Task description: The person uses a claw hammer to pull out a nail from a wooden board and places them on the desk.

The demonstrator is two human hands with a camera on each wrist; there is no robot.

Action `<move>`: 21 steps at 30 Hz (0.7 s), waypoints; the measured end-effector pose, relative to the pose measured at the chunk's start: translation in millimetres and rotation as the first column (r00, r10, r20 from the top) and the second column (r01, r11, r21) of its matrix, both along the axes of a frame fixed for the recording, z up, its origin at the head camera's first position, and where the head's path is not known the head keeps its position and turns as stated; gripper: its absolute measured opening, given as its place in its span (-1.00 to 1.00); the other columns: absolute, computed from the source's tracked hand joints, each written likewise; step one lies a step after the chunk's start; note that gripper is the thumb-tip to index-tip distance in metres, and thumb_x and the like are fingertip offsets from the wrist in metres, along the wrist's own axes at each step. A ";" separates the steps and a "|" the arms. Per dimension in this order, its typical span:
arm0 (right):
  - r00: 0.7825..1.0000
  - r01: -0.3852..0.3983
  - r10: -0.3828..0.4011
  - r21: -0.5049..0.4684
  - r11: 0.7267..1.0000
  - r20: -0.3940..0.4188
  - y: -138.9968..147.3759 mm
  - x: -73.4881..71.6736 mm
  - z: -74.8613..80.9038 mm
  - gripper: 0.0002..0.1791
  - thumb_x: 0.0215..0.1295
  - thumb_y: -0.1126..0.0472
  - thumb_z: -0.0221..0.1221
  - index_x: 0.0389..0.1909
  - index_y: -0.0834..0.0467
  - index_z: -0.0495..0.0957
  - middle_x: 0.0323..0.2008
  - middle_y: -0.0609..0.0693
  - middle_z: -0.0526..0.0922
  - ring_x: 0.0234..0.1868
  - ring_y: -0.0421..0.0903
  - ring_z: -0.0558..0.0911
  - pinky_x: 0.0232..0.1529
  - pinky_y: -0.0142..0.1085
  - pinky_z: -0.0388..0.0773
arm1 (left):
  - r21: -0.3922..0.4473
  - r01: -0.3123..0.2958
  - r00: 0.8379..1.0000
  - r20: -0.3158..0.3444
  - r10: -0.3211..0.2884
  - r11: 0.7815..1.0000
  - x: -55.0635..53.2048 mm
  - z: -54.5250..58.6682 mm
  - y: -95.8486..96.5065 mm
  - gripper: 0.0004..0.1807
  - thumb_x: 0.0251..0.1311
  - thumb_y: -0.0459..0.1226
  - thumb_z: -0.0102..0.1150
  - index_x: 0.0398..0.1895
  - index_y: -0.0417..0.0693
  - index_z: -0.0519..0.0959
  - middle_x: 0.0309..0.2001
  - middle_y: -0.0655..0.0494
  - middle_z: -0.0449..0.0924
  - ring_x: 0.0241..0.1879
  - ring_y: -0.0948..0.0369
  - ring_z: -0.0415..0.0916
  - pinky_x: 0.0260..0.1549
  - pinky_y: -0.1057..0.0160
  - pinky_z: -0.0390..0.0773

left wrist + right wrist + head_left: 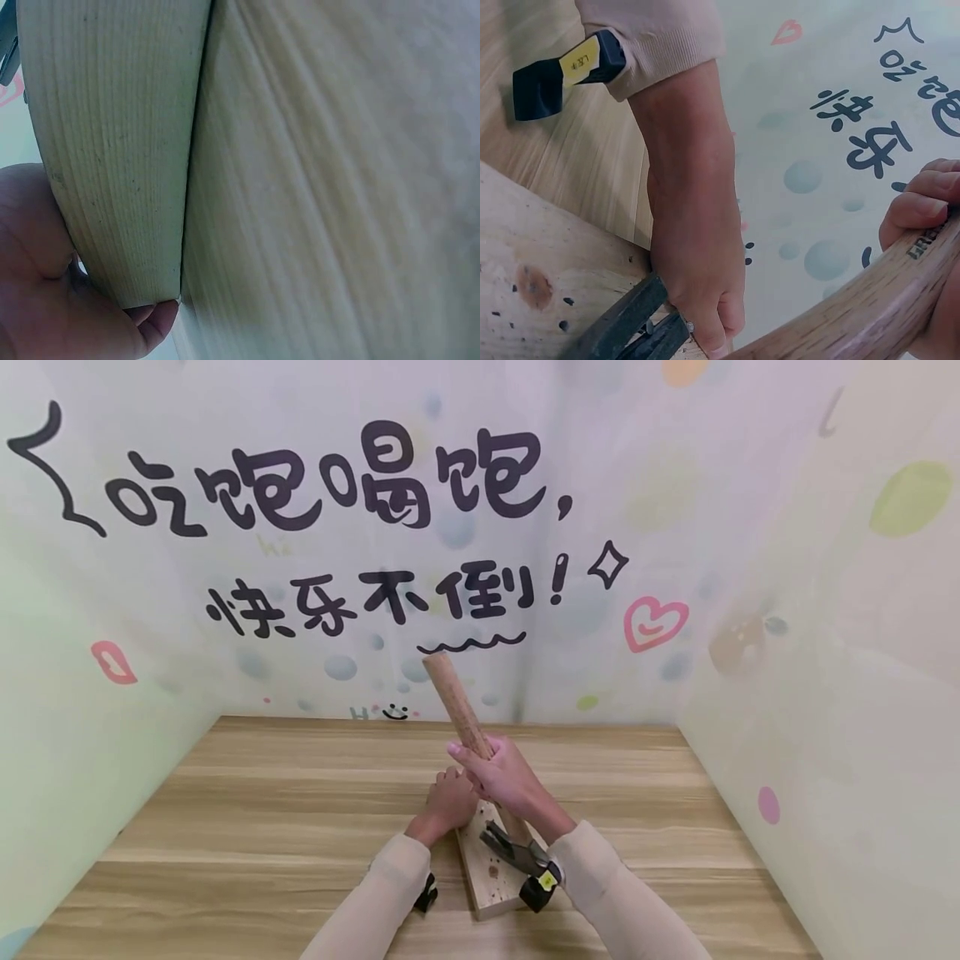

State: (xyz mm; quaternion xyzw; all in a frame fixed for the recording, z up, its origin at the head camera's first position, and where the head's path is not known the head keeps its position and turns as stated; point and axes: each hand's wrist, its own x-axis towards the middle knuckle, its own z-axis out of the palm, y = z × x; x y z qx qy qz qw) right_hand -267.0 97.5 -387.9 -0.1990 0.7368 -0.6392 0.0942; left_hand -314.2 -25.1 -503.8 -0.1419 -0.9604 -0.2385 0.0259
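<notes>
While the right hand (498, 772) clamps the hammer (459, 708) and left hand (452, 799) grips board (487, 887) end, we see claw (513, 850) bodyward, over wood

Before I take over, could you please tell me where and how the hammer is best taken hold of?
I'd take the hammer by the bare upper end of its wooden handle, coming from above: that slim end rises clear of the right hand, while the claw sits low over the board.

a wooden-handled claw hammer (467, 727) slants over a pitted pale board (489, 888).
</notes>
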 end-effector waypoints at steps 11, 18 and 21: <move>0.998 0.008 -0.012 -0.072 0.997 -0.056 10.5 8.7 -0.7 -0.58 0.44 -0.03 0.15 -0.34 0.29 0.44 -0.77 -0.14 0.27 -0.76 -0.27 0.25 -0.72 -0.42 0.20 | 0.091 -0.012 0.998 0.060 0.006 0.996 -0.4 -4.0 -1.0 -0.53 0.50 -0.09 -0.20 0.31 -0.13 0.38 -0.01 -0.32 0.42 -0.01 -0.21 0.34 -0.04 -0.22 0.37; 0.998 0.023 -0.029 -0.130 0.991 -0.048 21.2 12.5 -1.2 -0.59 0.41 -0.07 0.16 -0.44 0.19 0.42 -0.77 -0.13 0.30 -0.76 -0.27 0.26 -0.72 -0.42 0.20 | 0.101 -0.004 0.997 0.080 -0.004 0.995 5.1 4.1 -0.9 -0.60 0.52 -0.10 -0.15 0.20 -0.15 0.45 -0.01 -0.25 0.42 0.01 -0.15 0.34 -0.02 -0.17 0.36; 0.997 0.041 -0.051 -0.184 0.982 -0.052 27.5 11.8 -1.6 -0.52 0.43 -0.05 0.15 -0.55 0.22 0.34 -0.78 -0.13 0.29 -0.78 -0.26 0.25 -0.74 -0.41 0.19 | 0.096 -0.022 0.995 0.100 0.012 0.995 4.4 4.6 -0.1 -0.59 0.54 -0.05 -0.16 0.20 -0.11 0.45 0.03 -0.24 0.41 0.04 -0.13 0.33 0.01 -0.15 0.34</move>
